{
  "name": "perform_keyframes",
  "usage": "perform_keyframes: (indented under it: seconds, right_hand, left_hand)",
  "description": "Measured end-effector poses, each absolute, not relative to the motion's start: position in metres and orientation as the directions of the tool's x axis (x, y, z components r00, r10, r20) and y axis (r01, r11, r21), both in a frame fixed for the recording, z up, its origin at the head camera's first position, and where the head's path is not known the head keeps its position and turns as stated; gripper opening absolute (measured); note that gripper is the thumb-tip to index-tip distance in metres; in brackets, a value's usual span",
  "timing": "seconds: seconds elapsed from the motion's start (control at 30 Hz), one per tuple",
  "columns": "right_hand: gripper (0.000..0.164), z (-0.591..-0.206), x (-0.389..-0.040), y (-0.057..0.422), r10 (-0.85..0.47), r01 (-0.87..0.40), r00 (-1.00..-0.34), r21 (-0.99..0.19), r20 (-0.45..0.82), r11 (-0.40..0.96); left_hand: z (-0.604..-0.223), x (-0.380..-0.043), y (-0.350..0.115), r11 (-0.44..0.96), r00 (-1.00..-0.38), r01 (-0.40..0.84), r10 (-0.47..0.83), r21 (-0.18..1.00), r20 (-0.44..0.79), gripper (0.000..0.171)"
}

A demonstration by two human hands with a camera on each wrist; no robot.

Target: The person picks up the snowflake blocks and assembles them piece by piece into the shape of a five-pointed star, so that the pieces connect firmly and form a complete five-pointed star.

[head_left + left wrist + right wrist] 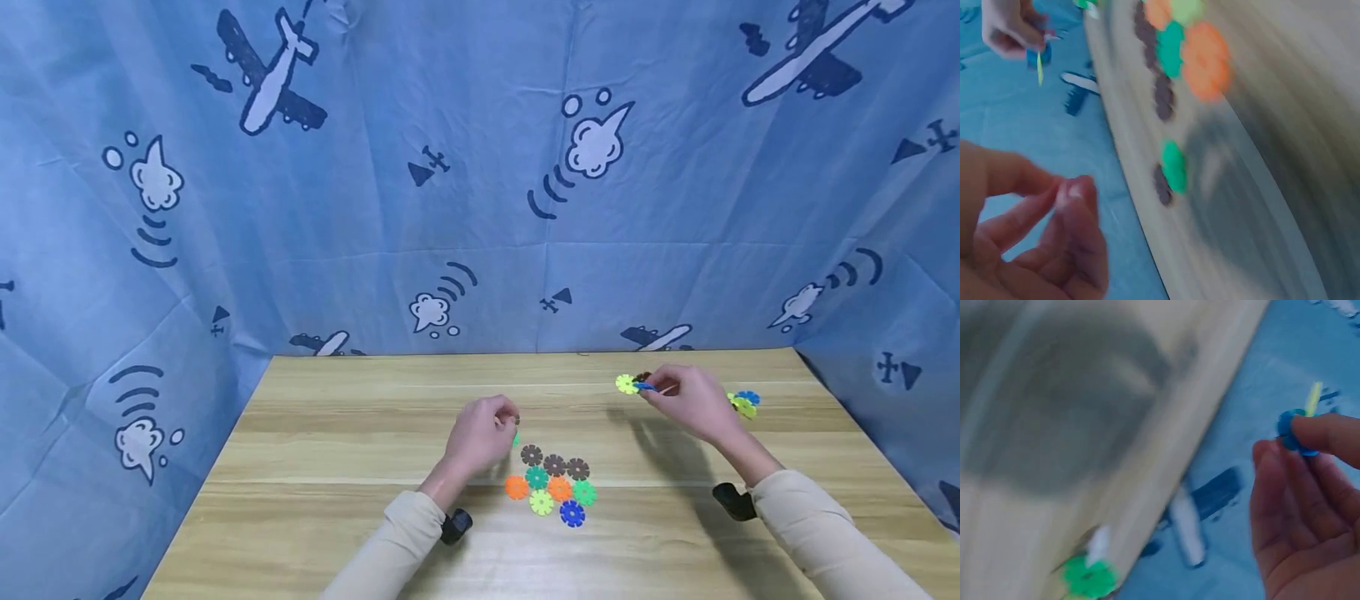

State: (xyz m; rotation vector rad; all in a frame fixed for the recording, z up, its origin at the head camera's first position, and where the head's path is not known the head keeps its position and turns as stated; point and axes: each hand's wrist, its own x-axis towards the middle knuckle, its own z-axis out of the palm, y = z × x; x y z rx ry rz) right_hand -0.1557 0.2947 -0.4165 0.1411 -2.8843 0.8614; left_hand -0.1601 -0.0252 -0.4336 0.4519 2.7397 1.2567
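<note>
My right hand [693, 400] is raised over the back right of the table. It pinches a blue notched disc [1297, 432] between thumb and fingers, and a yellow disc [1314, 399] is joined to it, edge-on in the right wrist view. A bit of brown shows behind these in the head view. My left hand [483, 433] hovers left of the loose discs, thumb and index fingertips together, with nothing visible between them in the left wrist view. Beyond its fingertips, a green disc [1174, 167] and a brown disc [1162, 185] lie on the table.
Several notched discs lie grouped mid-table, among them an orange disc [517, 487], a dark blue disc [572, 513] and a brown disc [532, 455]. A yellow and blue cluster [744, 406] sits beyond my right wrist. Blue patterned cloth [480, 208] encloses the wooden table [337, 450].
</note>
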Motion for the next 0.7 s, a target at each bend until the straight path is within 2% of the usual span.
perform_keyframes:
  seconds: [0.17, 0.27, 0.37, 0.5, 0.7]
  right_hand:
    - [0.019, -0.433, -0.151, 0.321, 0.008, -0.013, -0.999, -0.436, 0.046, 0.9]
    - [0.02, -0.438, -0.146, 0.331, 0.069, 0.079, -0.997, -0.397, -0.04, 0.914]
    - [0.014, -0.441, -0.141, 0.338, 0.121, 0.147, -0.988, -0.364, -0.092, 0.92]
    - [0.018, -0.443, -0.138, 0.345, 0.141, 0.168, -0.984, -0.327, -0.106, 0.93]
    - [0.019, -0.438, -0.14, 0.35, 0.124, 0.169, -0.978, -0.282, -0.17, 0.945]
  left_hand:
    - [-0.448, -0.163, -0.029, 0.768, -0.949, 0.266, 0.314, 0.583, 0.018, 0.014]
    - [-0.456, -0.162, -0.028, 0.817, -0.937, 0.311, 0.348, 0.486, 0.015, 0.021]
    - [-0.463, -0.162, -0.028, 0.839, -0.927, 0.346, 0.374, 0.419, 0.017, 0.03]
    - [-0.468, -0.161, -0.028, 0.864, -0.921, 0.374, 0.39, 0.338, 0.024, 0.034]
    - [-0.47, -0.163, -0.027, 0.874, -0.908, 0.418, 0.415, 0.247, 0.065, 0.022]
